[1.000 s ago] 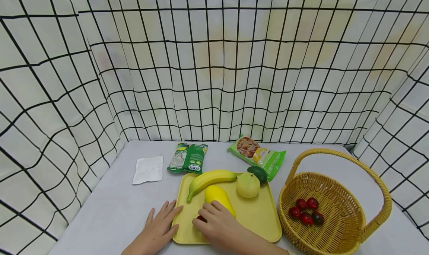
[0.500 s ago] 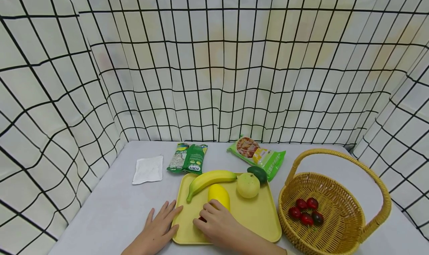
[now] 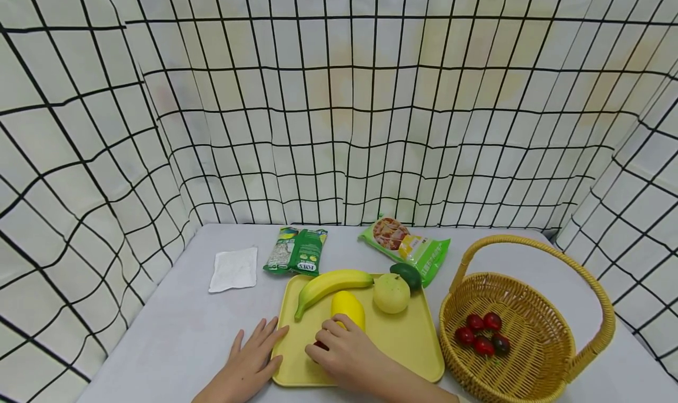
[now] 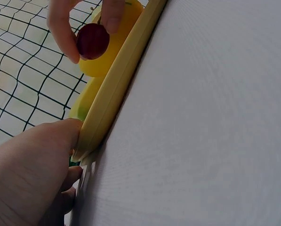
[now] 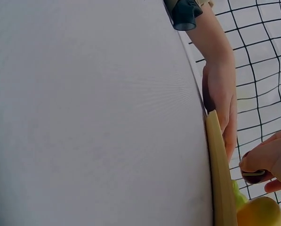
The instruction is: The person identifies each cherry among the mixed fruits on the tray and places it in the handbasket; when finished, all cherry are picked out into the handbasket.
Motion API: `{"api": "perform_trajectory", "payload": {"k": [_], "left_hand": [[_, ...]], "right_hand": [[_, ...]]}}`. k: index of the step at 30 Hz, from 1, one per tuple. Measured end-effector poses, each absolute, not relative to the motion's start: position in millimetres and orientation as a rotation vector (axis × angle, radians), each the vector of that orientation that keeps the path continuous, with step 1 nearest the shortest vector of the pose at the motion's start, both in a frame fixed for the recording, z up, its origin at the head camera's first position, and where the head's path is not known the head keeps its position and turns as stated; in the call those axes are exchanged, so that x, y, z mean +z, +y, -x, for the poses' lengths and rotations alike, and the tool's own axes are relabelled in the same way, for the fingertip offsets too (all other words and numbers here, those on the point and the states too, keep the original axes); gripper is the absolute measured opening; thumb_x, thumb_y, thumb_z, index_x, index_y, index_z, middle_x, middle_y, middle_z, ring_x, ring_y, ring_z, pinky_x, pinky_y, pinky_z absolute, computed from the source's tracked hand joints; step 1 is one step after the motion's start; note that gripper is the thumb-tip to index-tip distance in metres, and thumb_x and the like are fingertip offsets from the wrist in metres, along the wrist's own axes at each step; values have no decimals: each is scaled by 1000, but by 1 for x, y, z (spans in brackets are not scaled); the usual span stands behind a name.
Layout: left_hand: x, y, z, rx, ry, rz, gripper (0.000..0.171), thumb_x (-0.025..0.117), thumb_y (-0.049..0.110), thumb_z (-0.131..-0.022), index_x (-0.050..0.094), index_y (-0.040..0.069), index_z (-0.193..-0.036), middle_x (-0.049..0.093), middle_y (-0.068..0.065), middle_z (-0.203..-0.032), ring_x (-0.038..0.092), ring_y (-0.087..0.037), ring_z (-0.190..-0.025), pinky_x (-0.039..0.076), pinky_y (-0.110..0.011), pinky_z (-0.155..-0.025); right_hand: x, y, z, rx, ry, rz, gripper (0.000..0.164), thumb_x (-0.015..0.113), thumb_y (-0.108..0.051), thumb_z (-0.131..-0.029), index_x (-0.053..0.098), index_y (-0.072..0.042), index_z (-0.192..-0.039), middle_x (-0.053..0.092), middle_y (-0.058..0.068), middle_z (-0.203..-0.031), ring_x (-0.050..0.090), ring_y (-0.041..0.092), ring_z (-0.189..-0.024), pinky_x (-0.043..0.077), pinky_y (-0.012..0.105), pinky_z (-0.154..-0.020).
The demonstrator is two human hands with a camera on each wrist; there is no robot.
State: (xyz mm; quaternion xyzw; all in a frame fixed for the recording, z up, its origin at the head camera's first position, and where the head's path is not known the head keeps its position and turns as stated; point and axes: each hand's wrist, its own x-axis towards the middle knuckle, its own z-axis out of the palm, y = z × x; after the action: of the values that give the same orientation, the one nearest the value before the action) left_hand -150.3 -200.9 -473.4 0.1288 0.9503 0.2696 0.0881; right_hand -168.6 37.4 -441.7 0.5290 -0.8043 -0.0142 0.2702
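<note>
Between thumb and fingers, my right hand (image 3: 346, 354) pinches a dark red cherry (image 4: 93, 41) over the yellow tray (image 3: 405, 350). Only a sliver of the cherry shows in the head view; the left wrist view shows it fully. Just beyond those fingers lies a yellow mango (image 3: 348, 309), partly covered by the hand. My left hand (image 3: 249, 359) rests at the tray's left edge, fingers spread and straight, holding nothing. A banana (image 3: 333, 283) lies along the tray's far side, with a round pale green fruit (image 3: 392, 294) to its right.
To the right of the tray stands a wicker basket (image 3: 542, 344) with a tall handle and several cherries (image 3: 484, 346) inside. A dark green avocado-shaped fruit (image 3: 406, 275) sits at the tray's far right corner. Behind lie two green snack packets (image 3: 304, 253); a white square packet (image 3: 233, 269) lies left.
The mango has turned and shifted slightly right beside my right hand. The right hand has barely moved and keeps its pinch on the cherry; the left hand has stayed still.
</note>
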Motion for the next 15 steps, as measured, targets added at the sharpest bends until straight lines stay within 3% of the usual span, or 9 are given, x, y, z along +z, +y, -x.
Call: {"api": "perform_trajectory", "payload": {"k": [15], "left_hand": [[-474,-202,152,788,2826,-400,53,46,42,-93,40,16,-139,25,-14,-148,13,-40,-135,-3,-67,-98]], "right_hand": [[-426,55,169,-17,-2135,-1363,15,66,-23,-82,61,-23,-95,58,-6,-87,51,15,-89,41,30,-88]]}}
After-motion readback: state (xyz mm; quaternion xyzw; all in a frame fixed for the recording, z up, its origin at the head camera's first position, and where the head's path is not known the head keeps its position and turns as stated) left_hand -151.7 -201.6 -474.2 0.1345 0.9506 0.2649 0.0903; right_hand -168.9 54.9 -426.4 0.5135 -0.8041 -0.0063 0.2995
